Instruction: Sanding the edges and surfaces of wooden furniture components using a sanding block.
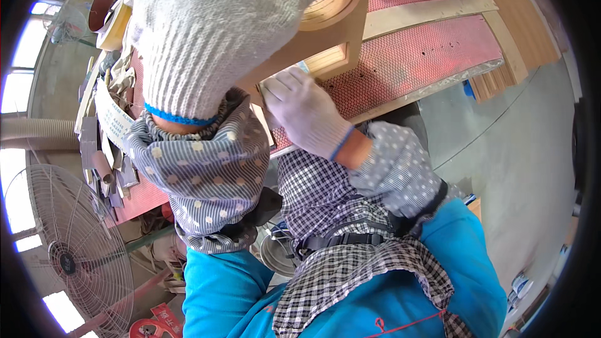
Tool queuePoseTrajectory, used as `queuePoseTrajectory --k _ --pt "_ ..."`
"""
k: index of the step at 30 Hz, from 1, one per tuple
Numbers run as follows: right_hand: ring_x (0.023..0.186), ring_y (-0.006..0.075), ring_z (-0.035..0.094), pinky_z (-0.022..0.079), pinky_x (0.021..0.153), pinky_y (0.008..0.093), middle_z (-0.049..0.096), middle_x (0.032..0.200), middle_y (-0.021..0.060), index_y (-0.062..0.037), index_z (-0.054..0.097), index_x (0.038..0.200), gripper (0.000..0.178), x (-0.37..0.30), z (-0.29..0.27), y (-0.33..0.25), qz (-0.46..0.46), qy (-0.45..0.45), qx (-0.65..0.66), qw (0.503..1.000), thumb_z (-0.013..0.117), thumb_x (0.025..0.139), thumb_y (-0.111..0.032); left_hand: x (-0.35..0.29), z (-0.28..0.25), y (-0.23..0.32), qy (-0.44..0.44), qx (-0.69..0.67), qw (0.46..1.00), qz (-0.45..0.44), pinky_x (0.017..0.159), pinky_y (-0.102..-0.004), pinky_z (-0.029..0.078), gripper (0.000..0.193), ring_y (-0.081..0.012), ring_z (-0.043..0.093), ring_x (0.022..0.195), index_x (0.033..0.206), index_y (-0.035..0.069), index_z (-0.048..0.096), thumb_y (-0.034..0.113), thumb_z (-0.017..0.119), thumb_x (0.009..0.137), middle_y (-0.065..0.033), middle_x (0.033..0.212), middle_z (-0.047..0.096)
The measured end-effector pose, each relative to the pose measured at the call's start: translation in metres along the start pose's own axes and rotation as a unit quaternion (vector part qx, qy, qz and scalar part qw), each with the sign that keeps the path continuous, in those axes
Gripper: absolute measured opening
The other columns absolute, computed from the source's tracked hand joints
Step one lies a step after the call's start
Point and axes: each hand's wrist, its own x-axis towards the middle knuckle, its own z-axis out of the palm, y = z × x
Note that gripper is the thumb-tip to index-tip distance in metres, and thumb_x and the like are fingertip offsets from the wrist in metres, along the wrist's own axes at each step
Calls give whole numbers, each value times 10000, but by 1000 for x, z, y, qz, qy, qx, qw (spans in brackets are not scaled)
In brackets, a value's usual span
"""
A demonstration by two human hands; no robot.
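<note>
Our left hand, white knit glove, gripped wooden panel, thumb hooked into its round hole. Our right hand pressed closed fingers, possibly on sanding pad, against panel's lower edge. Panel stood above red mesh bench. Fan lower left.

My left hand and the wooden panel fill the bench's near edge. Scrap clutter blocks the left; the red mat to the right lies open between wooden strips.
</note>
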Motion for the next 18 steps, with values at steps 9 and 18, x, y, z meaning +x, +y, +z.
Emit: queuePoseTrajectory --k 9,18 --pt "1161 270 626 442 1101 419 683 1099 102 6 713 1128 357 -16 6 5 -20 165 -8 986 624 921 -270 -1 4 7 9 12 999 -34 844 -449 553 403 -362 719 919 1024 4 714 301 849 787 -201 958 724" --pt "1201 292 597 410 1143 451 661 1144 117 25 704 1116 358 -18 10 2 -27 146 5 989 613 899 -246 -4 0 -3 6 -2 1000 13 841 -452 557 411 -367 722 919 1020 -3 714 303 846 780 -210 958 720"
